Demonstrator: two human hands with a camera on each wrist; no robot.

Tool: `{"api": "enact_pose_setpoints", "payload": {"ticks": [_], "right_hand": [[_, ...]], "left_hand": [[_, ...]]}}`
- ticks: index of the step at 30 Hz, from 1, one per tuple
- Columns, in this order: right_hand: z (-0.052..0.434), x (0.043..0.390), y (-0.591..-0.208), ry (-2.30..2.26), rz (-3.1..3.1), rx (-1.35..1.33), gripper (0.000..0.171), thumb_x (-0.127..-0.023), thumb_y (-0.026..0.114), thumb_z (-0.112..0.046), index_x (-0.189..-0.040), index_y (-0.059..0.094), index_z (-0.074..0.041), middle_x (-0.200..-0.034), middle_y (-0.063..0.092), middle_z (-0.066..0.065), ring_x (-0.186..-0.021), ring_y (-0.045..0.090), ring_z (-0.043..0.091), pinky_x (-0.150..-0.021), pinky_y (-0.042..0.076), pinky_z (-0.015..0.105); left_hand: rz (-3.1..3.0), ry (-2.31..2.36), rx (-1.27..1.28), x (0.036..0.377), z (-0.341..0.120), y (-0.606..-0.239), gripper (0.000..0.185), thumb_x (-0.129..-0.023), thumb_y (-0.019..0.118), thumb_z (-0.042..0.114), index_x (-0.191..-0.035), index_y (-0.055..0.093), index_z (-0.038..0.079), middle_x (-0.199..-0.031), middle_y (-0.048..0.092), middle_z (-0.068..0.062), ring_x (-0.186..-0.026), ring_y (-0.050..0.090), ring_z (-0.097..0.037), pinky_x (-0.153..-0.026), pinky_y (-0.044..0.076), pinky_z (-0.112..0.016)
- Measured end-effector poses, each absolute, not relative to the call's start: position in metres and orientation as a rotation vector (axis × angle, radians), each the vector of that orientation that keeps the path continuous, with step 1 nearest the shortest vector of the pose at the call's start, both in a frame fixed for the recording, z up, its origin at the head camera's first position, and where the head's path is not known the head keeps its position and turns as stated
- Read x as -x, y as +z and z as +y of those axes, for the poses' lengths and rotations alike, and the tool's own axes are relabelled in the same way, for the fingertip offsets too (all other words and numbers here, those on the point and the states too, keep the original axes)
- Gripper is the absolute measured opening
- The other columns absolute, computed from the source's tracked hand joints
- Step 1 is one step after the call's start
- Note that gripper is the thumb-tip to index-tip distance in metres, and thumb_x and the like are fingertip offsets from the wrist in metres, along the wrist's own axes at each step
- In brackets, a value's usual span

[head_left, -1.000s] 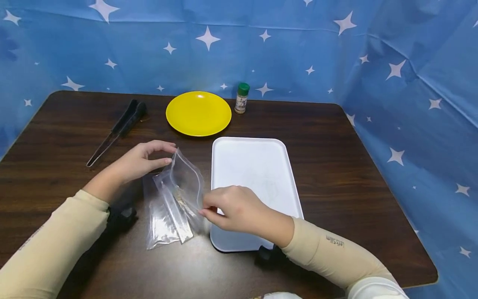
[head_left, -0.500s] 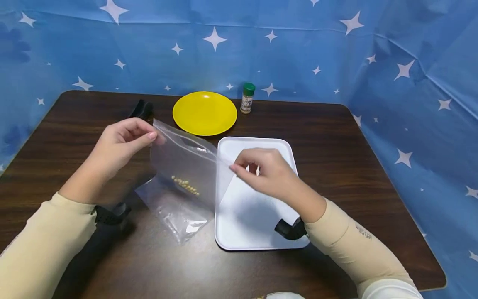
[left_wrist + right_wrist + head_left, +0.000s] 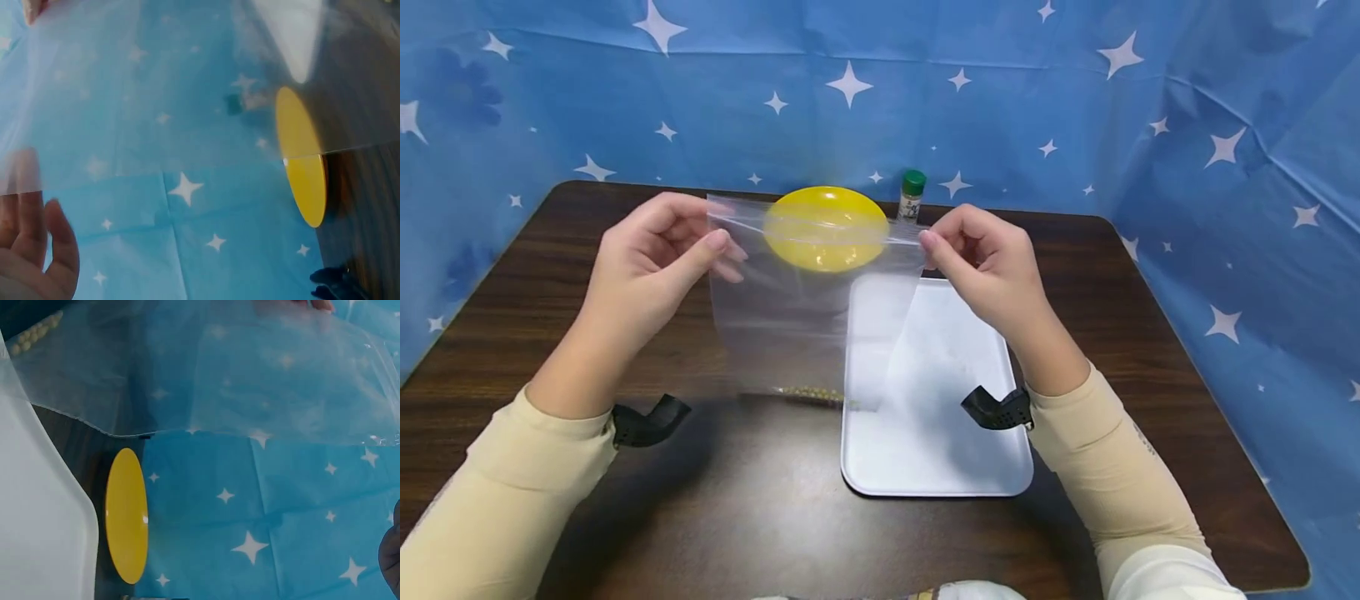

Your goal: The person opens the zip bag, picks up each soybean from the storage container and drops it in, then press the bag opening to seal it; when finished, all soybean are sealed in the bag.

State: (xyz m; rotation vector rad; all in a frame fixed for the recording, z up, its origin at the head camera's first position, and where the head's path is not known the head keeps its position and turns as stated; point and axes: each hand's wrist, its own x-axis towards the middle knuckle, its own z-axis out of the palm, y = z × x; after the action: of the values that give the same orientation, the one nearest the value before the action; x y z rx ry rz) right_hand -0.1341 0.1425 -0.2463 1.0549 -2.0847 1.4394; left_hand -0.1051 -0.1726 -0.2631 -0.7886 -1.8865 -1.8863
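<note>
A clear zip bag (image 3: 790, 312) hangs above the table, spread wide between both hands. My left hand (image 3: 651, 262) pinches its top left corner between thumb and fingers. At the top right corner, my right hand (image 3: 988, 267) pinches the bag near the zip strip. Small round pale-yellow beads or beans (image 3: 812, 394) lie along the bag's bottom; the right wrist view also shows these yellow pieces (image 3: 34, 334). Whether the bag's mouth is sealed I cannot tell. Behind the film, the yellow plate (image 3: 827, 258) and part of the white tray (image 3: 955, 442) show through.
A green-capped shaker bottle (image 3: 912, 193) stands at the back, right of the plate. Dark tong handles (image 3: 340, 284) appear at the lower right in the left wrist view. A blue star-patterned curtain (image 3: 1015, 92) borders the dark wooden table (image 3: 760, 517).
Both hands have moved up, the right also to the right. The bag, folded on the table earlier, is lifted and unfolded; the yellow pieces now lie along its bottom.
</note>
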Motion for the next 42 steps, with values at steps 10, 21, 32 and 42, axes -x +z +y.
{"api": "enact_pose_setpoints", "payload": {"ticks": [10,21,32,42], "right_hand": [[0.146,0.143,-0.254,1.251,-2.089,-1.037,0.007,-0.090,0.059,-0.004,-0.092,0.061,0.002,-0.079,0.056,0.007,-0.063,0.044,0.018,-0.054,0.037,0.025],[0.064,0.136,-0.200,0.648,-2.137,-1.277,0.032,-0.084,0.065,-0.042,-0.104,0.066,-0.018,-0.120,0.051,0.002,-0.108,0.039,0.021,-0.088,0.027,0.038],[0.044,0.136,-0.194,0.641,-2.284,-1.338,0.014,-0.084,0.067,-0.018,-0.072,0.061,-0.017,-0.106,0.056,-0.005,-0.100,0.045,0.014,-0.089,0.028,0.034],[0.056,0.136,-0.198,0.587,-2.304,-1.297,0.012,-0.084,0.068,-0.022,-0.075,0.061,-0.020,-0.095,0.053,-0.008,-0.094,0.046,0.012,-0.095,0.027,0.036]], "left_hand": [[-1.719,-1.840,0.808,0.104,-0.157,-0.271,0.008,-0.086,0.056,-0.011,-0.091,0.057,-0.017,-0.077,0.065,-0.021,-0.065,0.066,-0.024,-0.071,0.054,-0.032],[-1.661,-1.657,0.880,0.107,-0.137,-0.270,0.015,-0.087,0.061,-0.002,-0.087,0.059,-0.016,-0.080,0.064,-0.014,-0.073,0.064,-0.020,-0.069,0.051,-0.026],[-1.692,-1.544,0.872,0.095,-0.120,-0.251,0.009,-0.087,0.058,-0.006,-0.083,0.061,-0.014,-0.076,0.062,-0.017,-0.072,0.057,-0.016,-0.066,0.043,-0.024],[-1.696,-1.542,0.846,0.093,-0.119,-0.251,0.009,-0.086,0.059,-0.007,-0.081,0.060,-0.015,-0.075,0.061,-0.019,-0.070,0.056,-0.016,-0.064,0.043,-0.023]]}}
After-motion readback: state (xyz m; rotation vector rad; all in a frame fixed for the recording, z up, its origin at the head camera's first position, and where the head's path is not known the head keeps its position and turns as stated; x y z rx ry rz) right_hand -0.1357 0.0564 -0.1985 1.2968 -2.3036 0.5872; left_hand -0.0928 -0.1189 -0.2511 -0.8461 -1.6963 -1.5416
